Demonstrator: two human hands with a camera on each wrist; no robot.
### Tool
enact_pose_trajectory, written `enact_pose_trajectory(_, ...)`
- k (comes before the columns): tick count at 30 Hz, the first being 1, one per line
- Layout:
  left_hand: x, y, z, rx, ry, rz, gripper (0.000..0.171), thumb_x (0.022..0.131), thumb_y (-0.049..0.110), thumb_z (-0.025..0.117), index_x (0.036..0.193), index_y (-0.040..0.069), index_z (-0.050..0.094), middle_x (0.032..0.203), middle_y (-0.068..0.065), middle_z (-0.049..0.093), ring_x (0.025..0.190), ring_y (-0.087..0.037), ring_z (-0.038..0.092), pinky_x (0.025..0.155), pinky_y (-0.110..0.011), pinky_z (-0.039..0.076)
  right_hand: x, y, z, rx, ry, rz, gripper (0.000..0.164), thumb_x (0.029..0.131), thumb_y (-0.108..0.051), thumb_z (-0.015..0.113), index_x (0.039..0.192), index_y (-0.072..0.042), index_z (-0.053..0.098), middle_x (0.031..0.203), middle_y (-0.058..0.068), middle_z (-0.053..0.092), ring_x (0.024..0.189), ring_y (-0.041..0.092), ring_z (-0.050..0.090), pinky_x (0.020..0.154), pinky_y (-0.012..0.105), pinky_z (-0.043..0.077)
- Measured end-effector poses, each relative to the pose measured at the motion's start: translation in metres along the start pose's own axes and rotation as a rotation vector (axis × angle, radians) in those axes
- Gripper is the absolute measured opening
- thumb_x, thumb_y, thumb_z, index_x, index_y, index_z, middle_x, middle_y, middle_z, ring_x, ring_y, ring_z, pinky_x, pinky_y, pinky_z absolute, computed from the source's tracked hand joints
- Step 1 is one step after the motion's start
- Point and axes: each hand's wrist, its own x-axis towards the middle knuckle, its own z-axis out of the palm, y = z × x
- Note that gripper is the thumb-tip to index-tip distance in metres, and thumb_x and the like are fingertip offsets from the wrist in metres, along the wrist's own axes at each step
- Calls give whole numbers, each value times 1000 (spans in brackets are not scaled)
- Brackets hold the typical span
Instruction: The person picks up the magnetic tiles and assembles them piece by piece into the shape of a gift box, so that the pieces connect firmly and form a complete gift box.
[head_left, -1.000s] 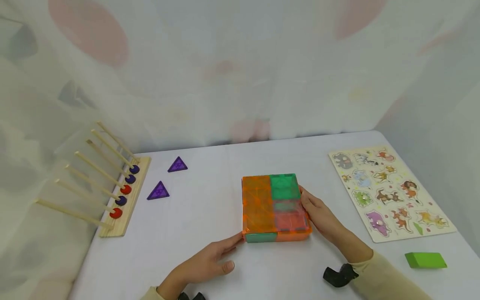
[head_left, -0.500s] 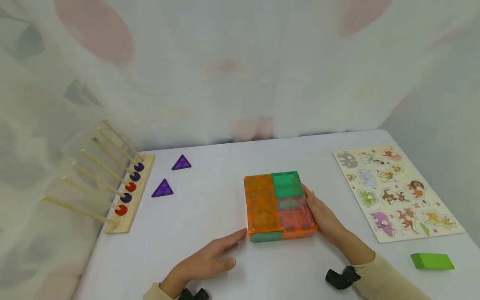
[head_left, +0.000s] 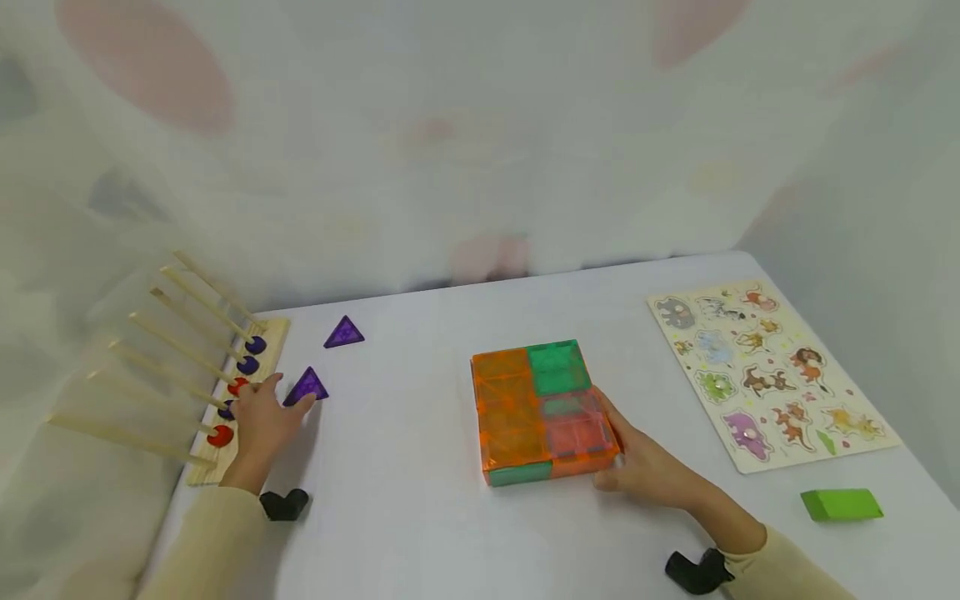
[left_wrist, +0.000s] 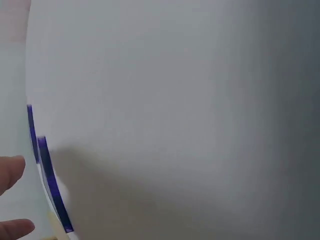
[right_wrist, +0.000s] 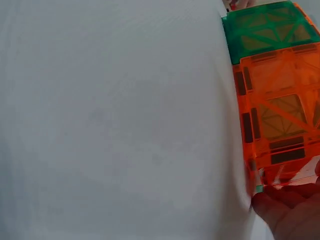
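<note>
In the head view my left hand (head_left: 262, 421) is over the near purple triangle tile (head_left: 306, 387), thumb and fingers spread apart around its left side. The left wrist view shows that near triangle tile (left_wrist: 54, 185) edge-on, with fingertips (left_wrist: 12, 170) beside it and a gap between. A second purple triangle tile (head_left: 344, 332) lies farther back. My right hand (head_left: 648, 467) rests against the right side and near right corner of a flat box of magnetic tiles (head_left: 513, 408), orange, green and pink. Up close, the right wrist view shows the box's orange side (right_wrist: 280, 100) with the hand touching its end.
A wooden peg rack (head_left: 273, 350) with red and dark blue beads stands at the left, its pegs rising beside my left hand. An animal puzzle board (head_left: 772, 375) lies at the right. A green block (head_left: 842, 505) sits nearer me.
My left hand has left the near left corner of the tile box and moved left to the near purple triangle. The right hand has stayed at the box, its thumb now near the front corner.
</note>
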Motion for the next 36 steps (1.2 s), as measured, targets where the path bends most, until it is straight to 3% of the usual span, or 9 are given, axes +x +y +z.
enact_pose_trajectory(4,5,-11,-3,52,-24,-71,88,86,53,62,146,-3,31,139,-41,22,124,-58,22,92,-70,28,2,-4,9,-46,33,34,113,74,-41,80,153,-37,0,154,8,36,133,27,42,108,58,32)
enact_pose_trajectory(9,9,-4,-1,69,-57,-95,87,83,54,66,138,-7,38,134,-39,27,118,-54,28,86,-63,32,1,-6,15,-96,77,44,112,74,-45,80,154,-33,3,145,12,47,126,28,50,105,57,36)
enact_pose_trajectory(14,15,8,-1,1,-88,-74,79,81,44,73,125,-11,38,118,-33,44,104,-45,42,82,-52,42,-4,-3,15,-111,102,44,111,74,-44,80,154,-34,5,147,10,45,128,25,49,105,55,37)
enact_pose_trajectory(18,13,14,1,-91,-81,-61,68,82,32,74,121,-6,34,115,-32,50,99,-40,50,79,-48,47,-5,-3,12,-109,99,18,111,74,-43,80,154,-35,5,150,7,42,130,24,47,105,55,37)
enact_pose_trajectory(23,7,21,7,-150,-9,17,45,87,19,68,122,-1,48,112,-29,59,95,-36,57,69,-36,49,-3,-2,9,-97,88,1,109,75,-44,79,154,-35,5,153,8,37,134,28,43,107,59,33)
enact_pose_trajectory(29,-4,44,11,-207,-12,142,35,89,16,67,119,-2,65,108,-23,69,98,-34,64,73,-32,53,-4,3,5,-104,92,-5,107,76,-44,79,153,-37,5,153,7,37,134,28,42,106,58,34)
enact_pose_trajectory(33,-20,71,8,-276,-29,240,30,88,21,70,111,2,71,102,-17,73,94,-29,69,75,-33,55,-3,3,4,-85,81,-16,107,76,-42,79,154,-36,6,154,6,35,135,27,40,107,58,33)
enact_pose_trajectory(36,-38,102,4,-388,-64,348,27,86,19,73,107,3,72,101,-15,73,92,-27,70,74,-31,58,-2,1,4,-56,76,-16,107,75,-41,80,154,-35,7,155,8,33,137,29,37,108,60,29)
